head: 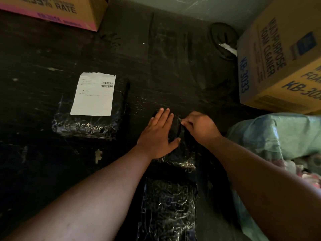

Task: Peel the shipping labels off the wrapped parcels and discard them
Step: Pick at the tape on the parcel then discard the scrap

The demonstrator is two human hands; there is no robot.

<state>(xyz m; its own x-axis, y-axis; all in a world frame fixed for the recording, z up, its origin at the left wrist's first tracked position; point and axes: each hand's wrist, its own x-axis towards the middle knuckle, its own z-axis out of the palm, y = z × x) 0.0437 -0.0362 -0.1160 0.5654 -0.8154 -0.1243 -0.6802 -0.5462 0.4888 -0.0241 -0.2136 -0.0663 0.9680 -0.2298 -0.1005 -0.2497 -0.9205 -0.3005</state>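
A dark bench carries a black wrapped parcel bearing a white shipping label. On a nearer parcel, the left hand presses flat, grip spread; the right hand pinches its wrap.

A: Two bare forearms coming in from the bottom edge, no sleeves anywhere in view.

B: Same here. Bare left hand, no glove, no ring, no watch or band at the wrist. Short, plain nails.

A: Bare right hand likewise ungloved, nothing on the wrist. Fingers too shadowed to check for a ring.

B: No tattoos or marks showing along either forearm, though pretty dim lighting. Elbows and upper arms cut off by the frame.
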